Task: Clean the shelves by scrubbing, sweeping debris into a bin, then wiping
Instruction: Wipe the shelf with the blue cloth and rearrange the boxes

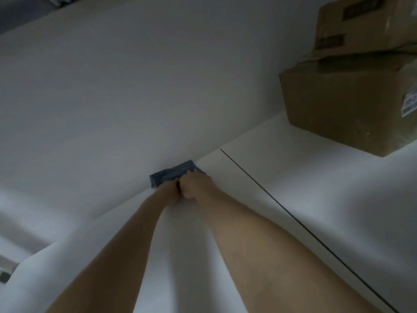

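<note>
Closest to me, two bare forearms stretch side by side out over the white shelf (180,263), narrowing toward each other as they reach for its back edge. To the right of them a thin dark seam (293,219) cuts across the shelf, running from the near right edge up to the back edge. Out at the end of the reach the hands meet, knuckles touching. The left hand (169,192) is balled up, its fingers curled under at the near edge of a blue cloth (172,174); the blur keeps me from seeing just how they lie on it. The right hand (196,185) sits hard against it, its fingers bent and closed over the cloth's right end. The blue cloth itself is folded into a narrow strip and lies right along the shelf's back edge, pushed into the join where the shelf meets the plain white wall (135,86), roughly midway along what I can see of that edge. Farther off, toward the far right corner of the shelf and well apart from the hands, a brown cardboard box (343,109) stands with a white label (409,105) on its side, and a second cardboard box (356,21) is stacked on top of it, both close to the wall.
</note>
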